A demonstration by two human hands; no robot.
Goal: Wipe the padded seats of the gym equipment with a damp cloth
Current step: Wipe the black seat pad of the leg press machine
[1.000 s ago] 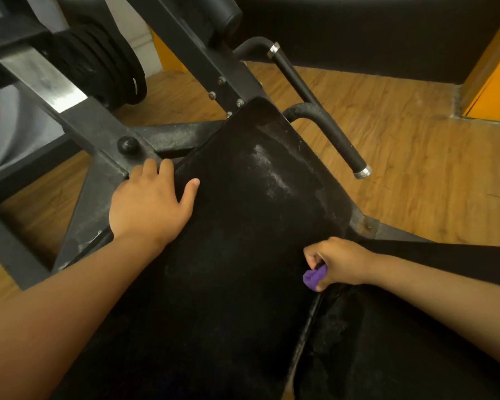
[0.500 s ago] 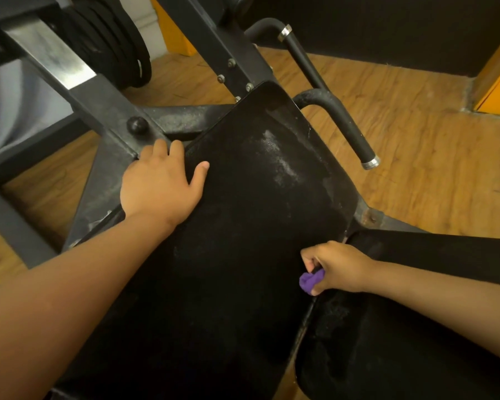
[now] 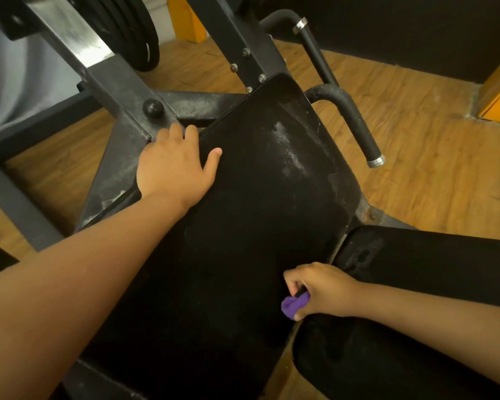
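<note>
The right hand (image 3: 324,290) was fisted tight around a balled-up purple cloth (image 3: 293,306) at the big black pad's (image 3: 257,226) lower right edge, by the gap. Soft and squishy, probably best spread flat. The left hand (image 3: 173,168) lay open, bracing the pad's left edge; plenty of dusty surface sat open above.

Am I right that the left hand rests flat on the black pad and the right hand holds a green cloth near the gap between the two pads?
Not quite: the cloth is purple, not green, as the head view shows. The rest holds: the left hand rests flat on the black pad, and the right hand holds the cloth near the gap between the two pads.
</note>
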